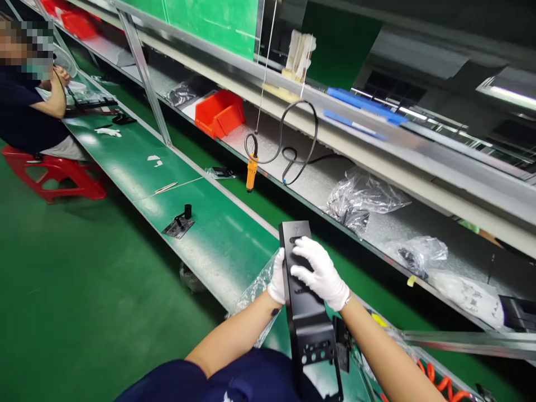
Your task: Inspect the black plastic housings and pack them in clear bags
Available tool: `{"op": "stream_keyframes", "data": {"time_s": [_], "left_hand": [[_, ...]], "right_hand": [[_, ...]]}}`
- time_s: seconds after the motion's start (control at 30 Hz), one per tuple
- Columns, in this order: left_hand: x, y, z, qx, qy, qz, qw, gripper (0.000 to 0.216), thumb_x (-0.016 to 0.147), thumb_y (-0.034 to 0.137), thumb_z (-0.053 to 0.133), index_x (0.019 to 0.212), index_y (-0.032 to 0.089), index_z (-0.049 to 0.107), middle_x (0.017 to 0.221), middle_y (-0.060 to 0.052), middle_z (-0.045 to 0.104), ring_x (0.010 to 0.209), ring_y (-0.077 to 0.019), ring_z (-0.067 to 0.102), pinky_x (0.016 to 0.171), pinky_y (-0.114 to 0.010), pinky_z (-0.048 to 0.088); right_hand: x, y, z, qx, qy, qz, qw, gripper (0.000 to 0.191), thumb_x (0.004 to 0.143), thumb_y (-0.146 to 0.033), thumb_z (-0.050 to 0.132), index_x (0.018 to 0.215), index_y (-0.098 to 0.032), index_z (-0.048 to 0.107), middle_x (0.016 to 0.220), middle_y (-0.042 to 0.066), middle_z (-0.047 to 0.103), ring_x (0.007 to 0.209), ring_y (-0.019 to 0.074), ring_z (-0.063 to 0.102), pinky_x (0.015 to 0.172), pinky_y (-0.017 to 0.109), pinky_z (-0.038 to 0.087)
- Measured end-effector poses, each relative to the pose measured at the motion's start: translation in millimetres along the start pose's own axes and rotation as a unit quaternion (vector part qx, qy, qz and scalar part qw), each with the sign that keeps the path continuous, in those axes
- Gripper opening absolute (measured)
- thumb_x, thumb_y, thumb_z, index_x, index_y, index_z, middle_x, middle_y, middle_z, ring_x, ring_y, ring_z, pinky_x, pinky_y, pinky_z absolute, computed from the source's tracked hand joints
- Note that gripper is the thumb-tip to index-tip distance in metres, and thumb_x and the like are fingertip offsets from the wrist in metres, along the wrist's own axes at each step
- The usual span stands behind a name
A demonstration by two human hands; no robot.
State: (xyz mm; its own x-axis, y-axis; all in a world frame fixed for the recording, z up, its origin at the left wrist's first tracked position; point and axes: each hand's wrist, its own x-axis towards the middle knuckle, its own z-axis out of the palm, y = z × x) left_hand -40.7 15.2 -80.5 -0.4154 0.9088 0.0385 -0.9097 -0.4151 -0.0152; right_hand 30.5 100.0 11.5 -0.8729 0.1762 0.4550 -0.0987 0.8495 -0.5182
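A long black metal bracket (307,324) with holes near its lower end stands tilted up in front of me. My left hand (277,278), in a white glove, grips its left edge from behind. My right hand (320,272), also gloved, lies over the bracket's front with the fingers curled across its slots. A clear plastic bag (253,290) lies under my left wrist on the green belt (218,234).
An orange electric screwdriver (251,173) hangs on a cable above the belt. A small black part (180,223) lies farther up the belt. Plastic bags (360,201) and a red bin (220,113) sit on the shelf behind. Another person sits at far left on a red stool (54,173).
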Motion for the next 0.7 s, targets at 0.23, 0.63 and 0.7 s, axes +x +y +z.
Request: {"op": "stream_keyframes", "data": {"time_s": [0.23,0.63,0.7], "left_hand": [[23,-17,-42,-0.014,0.140,-0.058,0.988,0.053,0.095,0.055,0.046,0.110,0.011,0.069,0.102,-0.015,0.076,0.102,-0.0295,0.070,0.107,-0.047,0.045],[40,48,-45,0.042,0.089,0.009,0.995,0.068,0.090,0.071,0.041,0.115,0.015,0.069,0.105,-0.013,0.076,0.097,-0.0281,0.071,0.101,-0.052,0.050],[36,65,-38,0.064,0.099,0.038,0.992,0.067,0.091,0.071,0.041,0.115,0.015,0.069,0.105,-0.013,0.076,0.098,-0.0282,0.071,0.101,-0.053,0.050]], "right_hand": [[-58,37,21,0.011,0.112,0.239,0.964,0.040,0.094,-0.050,0.054,0.120,-0.021,0.065,0.133,0.014,0.063,0.128,0.0257,0.057,0.114,0.051,0.043],[-157,96,83,0.059,-0.027,0.442,0.895,0.029,0.094,-0.040,0.050,0.098,-0.020,0.071,0.106,0.011,0.074,0.105,0.0267,0.067,0.102,0.050,0.051],[-156,97,115,0.085,-0.075,0.423,0.899,0.021,0.094,-0.035,0.057,0.094,-0.020,0.071,0.101,0.009,0.074,0.100,0.0247,0.068,0.096,0.047,0.055]]}}
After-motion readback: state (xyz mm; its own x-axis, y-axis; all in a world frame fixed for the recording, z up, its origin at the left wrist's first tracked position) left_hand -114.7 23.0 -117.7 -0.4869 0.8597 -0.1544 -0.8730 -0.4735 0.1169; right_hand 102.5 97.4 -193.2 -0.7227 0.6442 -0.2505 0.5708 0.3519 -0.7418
